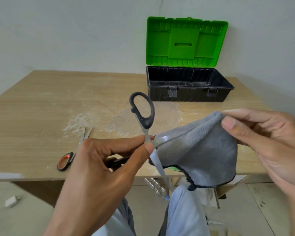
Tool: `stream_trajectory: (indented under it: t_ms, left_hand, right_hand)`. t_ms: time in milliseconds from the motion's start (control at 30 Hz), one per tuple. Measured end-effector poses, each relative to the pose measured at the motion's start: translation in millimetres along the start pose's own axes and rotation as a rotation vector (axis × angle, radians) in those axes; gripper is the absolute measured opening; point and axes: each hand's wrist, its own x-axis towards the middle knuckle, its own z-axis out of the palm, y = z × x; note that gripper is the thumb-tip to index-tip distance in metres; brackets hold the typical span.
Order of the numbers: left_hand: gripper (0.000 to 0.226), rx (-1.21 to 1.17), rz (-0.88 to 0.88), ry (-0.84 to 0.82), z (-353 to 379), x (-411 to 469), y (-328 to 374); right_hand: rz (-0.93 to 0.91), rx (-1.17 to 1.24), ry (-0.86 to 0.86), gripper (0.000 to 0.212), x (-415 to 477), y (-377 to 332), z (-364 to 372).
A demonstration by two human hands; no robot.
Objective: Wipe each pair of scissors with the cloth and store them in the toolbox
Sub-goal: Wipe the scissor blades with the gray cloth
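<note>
Grey-handled steel scissors (145,130) are open with the blades spread, one blade lying against the grey fleece cloth (203,150) and the other pointing down beneath it. The left grip (99,160) pinches them at the pivot between thumb and forefinger, one handle loop upright above it. The right grip (262,142) pinches a folded edge of the cloth, which hangs beside the left grip. Just left of the left grip, orange-and-black-handled scissors (65,161) lie on the wooden surface (49,103), partly hidden. Beyond the right grip, well apart, sits the black plastic toolbox (186,96), its green lid (184,41) raised
</note>
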Motion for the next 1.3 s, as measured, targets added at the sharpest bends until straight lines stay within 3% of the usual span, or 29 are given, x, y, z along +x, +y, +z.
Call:
stream_trajectory:
  t_ms: [300,533,733,867,1033,1300]
  left_hand:
    - [0.023,0.132,0.038,-0.105,-5,5,5]
    - [0.018,0.142,0.092,-0.146,1,8,13]
    - [0.019,0.044,0.094,-0.087,5,13,10]
    - [0.021,-0.033,0.052,-0.069,4,13,7]
    - [0.02,-0.049,0.024,-0.1,3,14,4]
    - [0.015,-0.025,0.048,-0.143,5,15,5]
  right_hand:
    - [-0.054,-0.209,-0.109,0.017,3,-6,-6]
    - [-0.119,-0.232,-0.143,0.013,10,-18,-1]
    - [-0.21,-0.399,-0.355,0.022,6,-31,23]
    - [-0.154,-0.376,-0.283,0.021,8,-24,23]
    - [-0.063,-0.384,-0.384,0.019,10,-19,27]
    - [-0.052,-0.375,-0.344,0.018,10,-22,31]
